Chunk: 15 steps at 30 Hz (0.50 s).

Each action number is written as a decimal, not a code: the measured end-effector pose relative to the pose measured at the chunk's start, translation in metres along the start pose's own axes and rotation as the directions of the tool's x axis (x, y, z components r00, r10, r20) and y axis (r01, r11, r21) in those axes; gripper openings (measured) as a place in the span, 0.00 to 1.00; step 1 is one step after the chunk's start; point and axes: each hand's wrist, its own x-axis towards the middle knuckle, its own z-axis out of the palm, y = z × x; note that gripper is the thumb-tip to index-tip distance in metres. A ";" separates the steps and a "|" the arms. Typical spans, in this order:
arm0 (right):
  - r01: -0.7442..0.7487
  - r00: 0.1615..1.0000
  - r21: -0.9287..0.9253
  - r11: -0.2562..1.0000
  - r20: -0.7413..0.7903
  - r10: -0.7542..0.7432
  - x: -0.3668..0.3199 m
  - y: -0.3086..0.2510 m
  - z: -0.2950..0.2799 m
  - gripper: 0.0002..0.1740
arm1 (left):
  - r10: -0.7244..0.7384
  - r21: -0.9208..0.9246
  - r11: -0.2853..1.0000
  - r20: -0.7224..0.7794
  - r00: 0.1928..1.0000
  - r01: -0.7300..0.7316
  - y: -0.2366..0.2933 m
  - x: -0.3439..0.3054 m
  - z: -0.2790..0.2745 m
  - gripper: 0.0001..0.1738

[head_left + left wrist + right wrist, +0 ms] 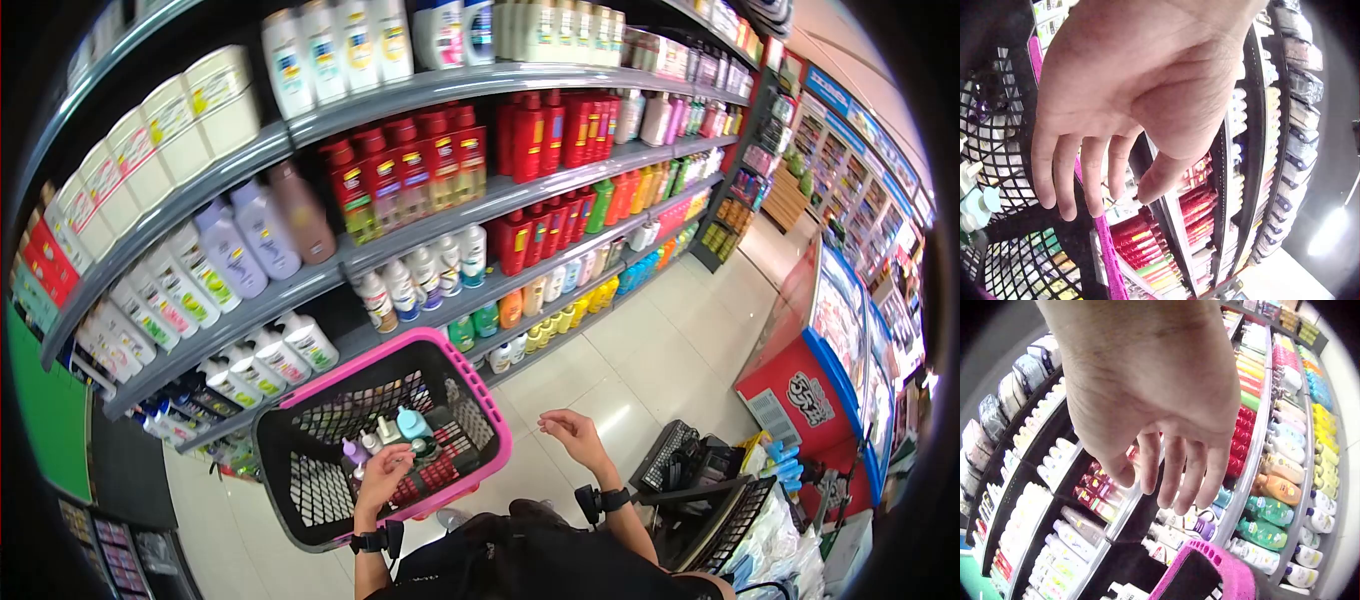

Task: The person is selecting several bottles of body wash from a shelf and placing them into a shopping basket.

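Observation:
My left hand hovers over the near side of a black mesh basket with a pink rim, its fingers loosely bent around nothing. Inside the basket stand a light blue bottle, a purple pump bottle and other small bottles, partly hidden by that hand. To the right of the basket, my right hand is held in the air above the floor, fingers relaxed. In the left wrist view, the palm shows with nothing in it. The right wrist view likewise shows a bare palm.
Long shelves of bottles run along the far side, with red pump bottles in the middle. Tiled floor stretches to the right. A red and blue freezer stands there, near a black cart with plastic bags.

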 end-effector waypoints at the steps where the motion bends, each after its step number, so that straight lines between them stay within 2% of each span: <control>1: -0.001 1.000 0.013 1.000 -0.025 0.002 -0.006 0.002 -0.017 0.12 | -0.009 0.039 0.999 0.017 1.000 0.008 0.004 0.007 0.018 0.18; 5: 0.016 0.992 0.048 0.999 -0.124 -0.010 -0.035 0.021 -0.091 0.12 | 0.009 0.091 0.996 0.137 0.991 -0.022 0.011 0.028 0.089 0.19; 7: 0.015 0.987 0.091 0.996 -0.162 0.000 -0.050 0.033 -0.129 0.12 | -0.025 0.081 0.997 0.180 0.983 0.011 0.010 0.040 0.131 0.19; 9: -0.027 0.976 0.047 0.999 -0.216 0.036 -0.065 0.041 -0.166 0.11 | -0.067 0.196 0.980 0.256 0.964 0.016 0.019 0.047 0.176 0.19; 10: -0.062 0.970 0.026 0.998 -0.233 0.066 -0.073 0.046 -0.184 0.12 | -0.040 0.261 0.964 0.301 0.953 -0.042 0.029 0.048 0.200 0.20; 13: -0.124 0.950 -0.009 0.992 -0.289 0.116 -0.093 0.056 -0.234 0.13 | -0.041 0.270 0.960 0.405 0.914 -0.077 0.023 0.069 0.257 0.20; 15: -0.116 0.938 -0.004 0.993 -0.328 0.108 -0.106 0.065 -0.262 0.13 | -0.038 0.266 0.959 0.470 0.882 -0.100 0.023 0.083 0.292 0.20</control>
